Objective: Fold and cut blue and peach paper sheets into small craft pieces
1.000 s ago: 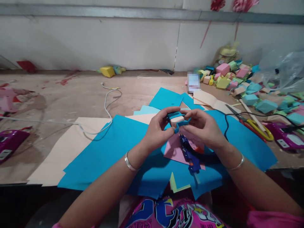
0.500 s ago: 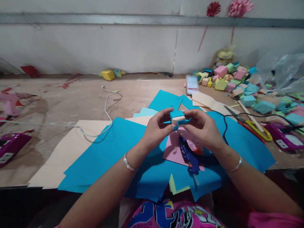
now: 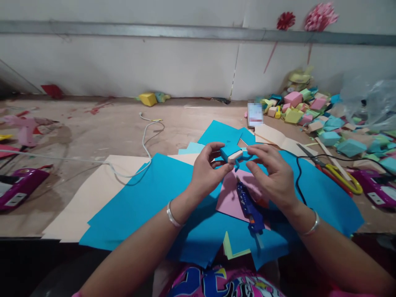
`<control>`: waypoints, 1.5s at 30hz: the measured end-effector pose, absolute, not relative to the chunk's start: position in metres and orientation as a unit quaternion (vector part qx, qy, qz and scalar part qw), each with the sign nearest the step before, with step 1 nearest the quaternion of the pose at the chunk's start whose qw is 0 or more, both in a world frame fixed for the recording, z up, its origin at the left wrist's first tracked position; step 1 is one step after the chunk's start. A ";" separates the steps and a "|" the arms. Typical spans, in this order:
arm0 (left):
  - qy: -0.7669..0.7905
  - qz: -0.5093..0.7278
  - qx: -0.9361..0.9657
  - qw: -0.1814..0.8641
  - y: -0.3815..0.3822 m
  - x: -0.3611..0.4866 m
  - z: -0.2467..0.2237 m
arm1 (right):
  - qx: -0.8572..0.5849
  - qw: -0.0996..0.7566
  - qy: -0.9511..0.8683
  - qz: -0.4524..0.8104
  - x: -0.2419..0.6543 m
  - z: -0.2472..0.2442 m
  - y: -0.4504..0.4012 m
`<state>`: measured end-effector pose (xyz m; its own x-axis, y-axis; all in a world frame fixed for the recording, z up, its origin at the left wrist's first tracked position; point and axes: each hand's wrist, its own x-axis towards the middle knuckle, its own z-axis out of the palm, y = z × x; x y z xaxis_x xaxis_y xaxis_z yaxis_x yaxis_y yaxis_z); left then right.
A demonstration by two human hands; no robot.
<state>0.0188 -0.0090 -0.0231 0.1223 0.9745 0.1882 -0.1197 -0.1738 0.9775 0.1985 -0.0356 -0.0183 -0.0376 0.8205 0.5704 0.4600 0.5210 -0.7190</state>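
Observation:
A small blue paper box (image 3: 230, 152) with a pale beige face and loose blue flaps is pinched in my left hand (image 3: 208, 167), between thumb and fingers. My right hand (image 3: 274, 175) is just to its right, thumb and fingers apart; its fingertips are close to a flap that sticks out, and I cannot tell whether they touch it. Below the box, a blue glue gun (image 3: 250, 206) lies on a pink sheet (image 3: 227, 198), nozzle pointing away from me. Large blue sheets (image 3: 139, 202) spread beneath both forearms.
Beige sheets (image 3: 83, 198) lie at left, by a white cable (image 3: 144, 142). A pink glue gun (image 3: 26, 130) and a purple power strip (image 3: 23, 187) are farther left. At right are yellow-and-red-handled scissors (image 3: 343, 177), a black cord (image 3: 298, 173), another power strip (image 3: 375, 187) and piled paper boxes (image 3: 328, 138).
My right hand has drawn back to the right from the box, and its fingers have spread. The box has turned slightly in my left hand. The whole view has shifted a little.

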 end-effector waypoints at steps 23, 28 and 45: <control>0.384 0.559 0.652 0.339 -0.020 0.025 -0.032 | -0.511 0.477 -0.715 0.028 0.195 -0.015 -0.040; 0.383 0.547 0.649 0.364 -0.023 0.026 -0.030 | -0.490 0.466 -0.736 -0.030 0.196 -0.016 -0.044; 0.415 0.548 0.638 0.348 -0.013 0.023 -0.035 | -0.480 0.397 -0.781 -0.047 0.197 -0.024 -0.036</control>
